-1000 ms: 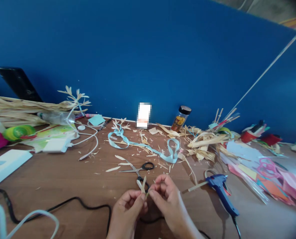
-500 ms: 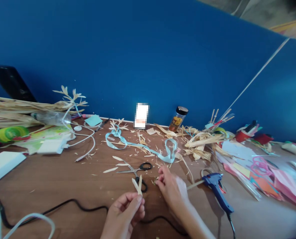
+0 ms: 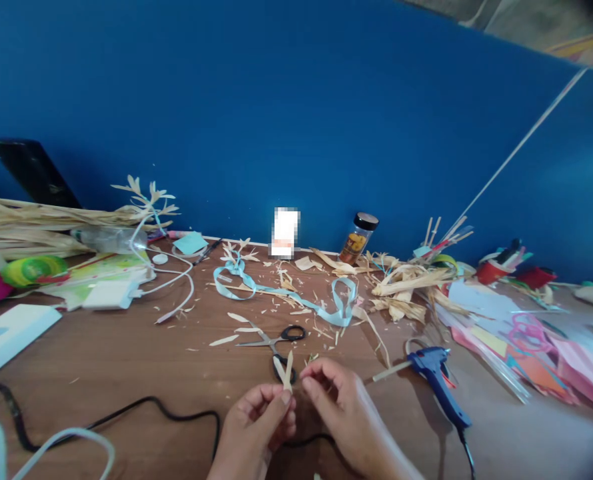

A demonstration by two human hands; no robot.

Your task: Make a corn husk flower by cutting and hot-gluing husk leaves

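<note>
Pale strips [image 3: 288,378] stand pinched in the left hand [image 3: 258,417]; the right hand [image 3: 340,403] curls beside, grip unclear.

Beyond the black cord [image 3: 191,417], left of the scissors [image 3: 275,343], bare surface [image 3: 126,353] leaves room to pass low. Straight ahead, the scissors, then the ribbon [image 3: 345,312], block the way; rightward, the glue gun [image 3: 439,385]. Only a narrow gap parts left hand [image 3: 261,417] from right hand [image 3: 340,408].
</note>
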